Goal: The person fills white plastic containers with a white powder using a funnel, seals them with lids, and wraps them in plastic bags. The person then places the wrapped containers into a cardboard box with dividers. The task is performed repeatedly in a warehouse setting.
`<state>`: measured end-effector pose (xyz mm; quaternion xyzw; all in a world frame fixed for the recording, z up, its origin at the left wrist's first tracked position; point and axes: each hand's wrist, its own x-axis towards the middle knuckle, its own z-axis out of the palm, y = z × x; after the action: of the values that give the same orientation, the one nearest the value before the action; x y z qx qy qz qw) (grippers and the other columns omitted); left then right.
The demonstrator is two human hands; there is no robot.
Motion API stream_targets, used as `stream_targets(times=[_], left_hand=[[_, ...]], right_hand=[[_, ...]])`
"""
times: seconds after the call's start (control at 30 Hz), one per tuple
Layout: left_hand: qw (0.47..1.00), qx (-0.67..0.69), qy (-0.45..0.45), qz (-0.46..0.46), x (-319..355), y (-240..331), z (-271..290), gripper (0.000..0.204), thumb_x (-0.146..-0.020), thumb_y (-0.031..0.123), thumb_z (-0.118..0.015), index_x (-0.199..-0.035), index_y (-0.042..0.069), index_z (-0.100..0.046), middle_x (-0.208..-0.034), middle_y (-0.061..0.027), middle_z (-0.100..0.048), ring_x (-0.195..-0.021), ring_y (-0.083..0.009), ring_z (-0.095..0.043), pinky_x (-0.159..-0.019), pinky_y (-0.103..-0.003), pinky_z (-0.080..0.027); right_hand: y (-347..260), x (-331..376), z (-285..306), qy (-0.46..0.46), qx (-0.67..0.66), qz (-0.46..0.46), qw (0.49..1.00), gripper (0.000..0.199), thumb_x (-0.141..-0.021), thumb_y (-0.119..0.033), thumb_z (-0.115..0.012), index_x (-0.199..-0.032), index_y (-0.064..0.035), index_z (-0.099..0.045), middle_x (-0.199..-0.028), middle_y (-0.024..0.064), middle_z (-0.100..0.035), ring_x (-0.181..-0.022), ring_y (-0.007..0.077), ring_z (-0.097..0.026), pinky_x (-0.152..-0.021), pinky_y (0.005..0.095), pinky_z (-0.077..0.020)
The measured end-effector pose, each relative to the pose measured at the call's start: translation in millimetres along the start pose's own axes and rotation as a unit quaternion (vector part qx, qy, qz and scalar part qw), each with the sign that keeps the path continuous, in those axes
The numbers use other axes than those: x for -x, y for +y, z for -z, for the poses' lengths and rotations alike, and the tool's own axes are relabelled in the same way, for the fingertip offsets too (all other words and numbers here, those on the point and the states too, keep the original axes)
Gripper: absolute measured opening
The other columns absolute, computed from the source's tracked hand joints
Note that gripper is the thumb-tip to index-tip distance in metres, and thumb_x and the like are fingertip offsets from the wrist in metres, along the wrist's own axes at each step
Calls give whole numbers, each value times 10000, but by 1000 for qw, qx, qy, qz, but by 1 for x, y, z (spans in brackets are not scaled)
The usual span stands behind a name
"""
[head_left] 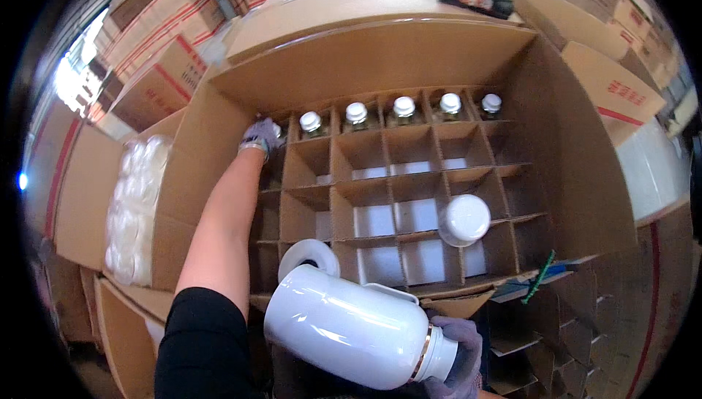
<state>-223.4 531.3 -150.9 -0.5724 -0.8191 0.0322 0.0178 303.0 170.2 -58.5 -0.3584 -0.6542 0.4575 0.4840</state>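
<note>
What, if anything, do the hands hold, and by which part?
The right hand holds a large white bottle by its neck. The left hand is at a white cap; whether it grips it cannot be told.

Middle cells: I have a way straight down from above between the thin walls of the brown cardboard divider grid (358,149); sideways, those walls stop me.
Back row: clear bottles with white caps (356,114) stand upright there, blocking their cells.
Left column: the bare left forearm (227,216) crosses over it, and the grey-purple gloved left hand (262,136) plugs the back corner.
Near edge: a big glossy white bottle (347,326), tilted in the gloved right hand (464,348), bars my approach; a white ring-shaped object (308,251) sits just behind it.
Right side: a white round-topped container (466,217) rises above the dividers; I can pass between it and the tall brown cardboard box wall (567,179).
</note>
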Motion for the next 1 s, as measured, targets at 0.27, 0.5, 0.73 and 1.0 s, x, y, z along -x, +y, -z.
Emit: stream_targets(times=[0.27, 0.5, 0.73, 1.0], left_hand=[[972, 124, 198, 25, 65, 11, 115, 704, -652, 446, -869, -1204, 90, -615, -1136, -201, -662, -1086, -376, -645, -922, -460, -525], [924, 173, 256, -228, 340, -12, 299, 714, -661, 327, -877, -1262, 54, -606, -1173, -184, -659, -1057, -378, -652, -926, -435, -516], [902, 358, -98, -218, 543, 7, 301, 1233, -644, 457, -919, -1549, 23, -203, -953, -191, -694, -891, -313, -708, -783, -394, -551], [901, 312, -117, -280, 613, -2, 219, 982, -767, 522, -799, -1502, 32, -370, -1155, -246, -670, -1119, -372, -640, -934, -398, -517]], right_hand=[[-8, 3, -12, 136, -50, -169, 975, 845, -832, -628, -709, -1314, -9, -393, -1241, 173, -541, -1117, 248, -569, -974, 419, -472], [-11, 11, 7, 266, -331, -127, 896, 427, -1002, -242, -534, -1336, 21, -495, -1278, 159, -598, -1180, 237, -597, -1025, 392, -481], [-78, 32, 43, 199, -138, -30, 970, 426, -992, -259, -464, -1258, 50, -585, -1156, 149, -655, -1054, 225, -648, -907, 335, -535], [-111, 28, 34, -115, 5, -78, 990, 457, -828, -143, -597, -1256, 12, -640, -1146, 120, -677, -1051, 202, -630, -963, 328, -484]])
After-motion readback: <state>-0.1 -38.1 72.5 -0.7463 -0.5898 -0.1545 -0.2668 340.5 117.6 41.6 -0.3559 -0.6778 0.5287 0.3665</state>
